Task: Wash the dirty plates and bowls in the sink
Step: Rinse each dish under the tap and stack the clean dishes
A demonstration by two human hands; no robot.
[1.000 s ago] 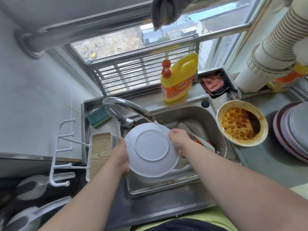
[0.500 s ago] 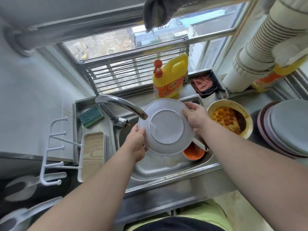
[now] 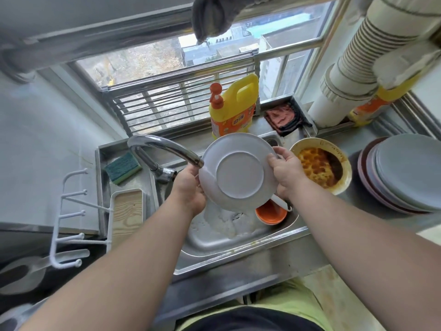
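Left hand (image 3: 191,187) grips the left rim of the white plate (image 3: 238,173), fingers curled behind it; right hand (image 3: 287,170) grips the right rim, thumb on the underside. Plate held tilted, underside toward the person, above the sink (image 3: 238,249), beside the faucet (image 3: 164,149) spout. Orange bowl (image 3: 270,215) sits in the basin's right side; sauce-stained bowl (image 3: 321,164) on the counter at the sink's right edge.

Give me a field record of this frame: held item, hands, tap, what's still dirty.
held: round white plate, underside towards the camera, over the steel sink
left hand: grips the plate's left rim
right hand: grips its right rim
tap: curved chrome faucet, spout at the plate's left edge
dirty: sauce-stained cream bowl right of the sink
in sink: small orange bowl
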